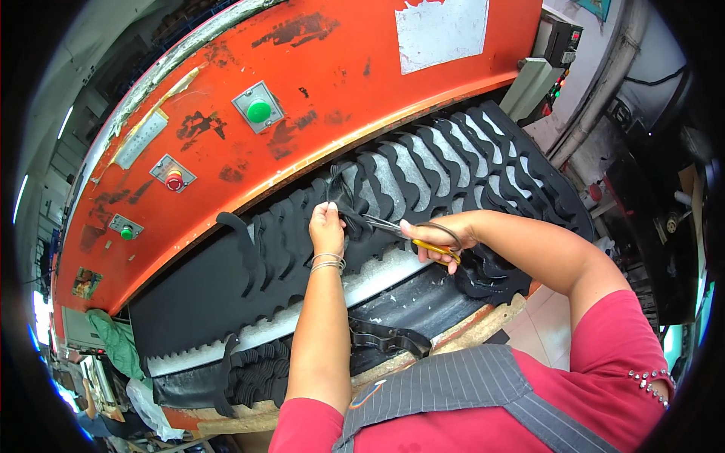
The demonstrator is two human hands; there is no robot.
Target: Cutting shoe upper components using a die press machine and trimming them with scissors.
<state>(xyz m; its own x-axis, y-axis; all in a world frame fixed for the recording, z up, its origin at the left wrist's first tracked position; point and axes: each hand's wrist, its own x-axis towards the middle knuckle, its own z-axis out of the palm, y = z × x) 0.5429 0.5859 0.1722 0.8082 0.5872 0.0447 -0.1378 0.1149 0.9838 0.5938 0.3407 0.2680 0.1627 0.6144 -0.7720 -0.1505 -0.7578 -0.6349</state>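
Observation:
My right hand (447, 234) grips scissors (384, 224) with a yellow and dark handle, fingers and thumb around the loops. The blades point left, toward a black piece of sheet material (343, 198). My left hand (328, 225) pinches that piece between thumb and fingers, just left of the blade tips. Whether the blades touch it, I cannot tell. Beneath both hands lies a large black sheet (196, 302), with wavy cut strips (423, 170) and pale gaps between them toward the right.
An orange machine beam (340, 90) stretches across the far side, carrying green buttons (259, 112) and a red button (174, 181). Nearer me, a stack of black wavy pieces (257, 375) and a black strip loop (389, 334) lie along the front ledge. A control box (557, 41) stands far right.

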